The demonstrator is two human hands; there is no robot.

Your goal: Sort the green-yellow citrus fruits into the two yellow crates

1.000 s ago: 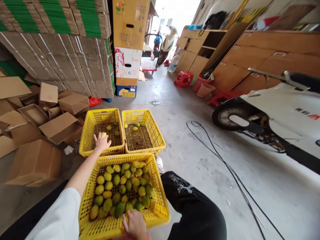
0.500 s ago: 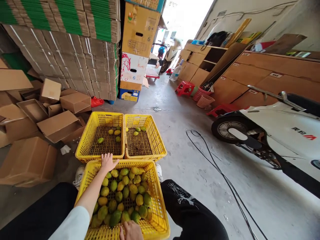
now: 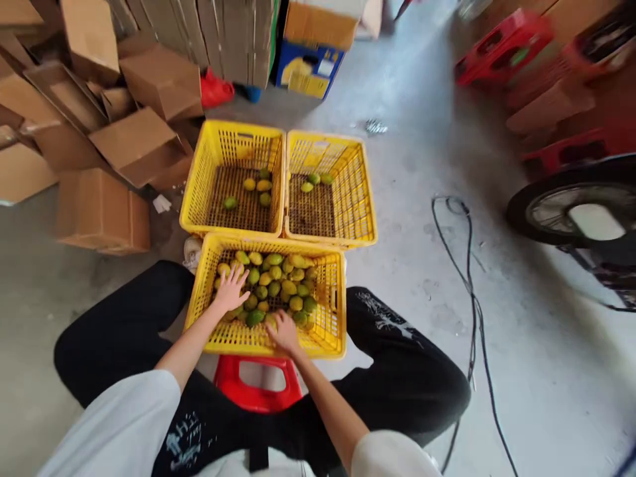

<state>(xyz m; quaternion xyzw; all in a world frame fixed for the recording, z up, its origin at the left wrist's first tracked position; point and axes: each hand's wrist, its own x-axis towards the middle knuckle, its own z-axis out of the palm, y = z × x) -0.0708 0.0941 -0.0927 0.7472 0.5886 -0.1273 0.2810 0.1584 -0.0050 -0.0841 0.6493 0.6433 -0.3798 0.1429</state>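
Observation:
The full yellow crate point(image 3: 328, 344) stands between my knees in the head view, holding many oval green-yellow fruits point(image 3: 274, 272). My left hand point(image 3: 232, 289) is over the left part of these fruits, fingers spread and grasping nothing. At the crate's near side, my right hand point(image 3: 285, 332) curls its fingers around a yellowish fruit point(image 3: 271, 320), which is partly hidden. Beyond stand two more yellow crates side by side. The left crate point(image 3: 193, 192) has several fruits point(image 3: 256, 186) on its slatted floor; the right crate point(image 3: 365, 199) has a few fruits point(image 3: 313, 179) toward its left.
A red stool point(image 3: 253, 395) shows below the full crate. Open cardboard boxes point(image 3: 134, 146) are heaped at left, and a blue-yellow box point(image 3: 311, 66) stands at the back. Black cable point(image 3: 472, 291) lies on the floor at right, near a scooter wheel point(image 3: 581, 209). Red stools point(image 3: 504, 50) stand farther back.
My left hand let a fruit go in the far-left crate, then came back to the near crate. My right hand moved from the near rim onto the fruit. The view tilted down.

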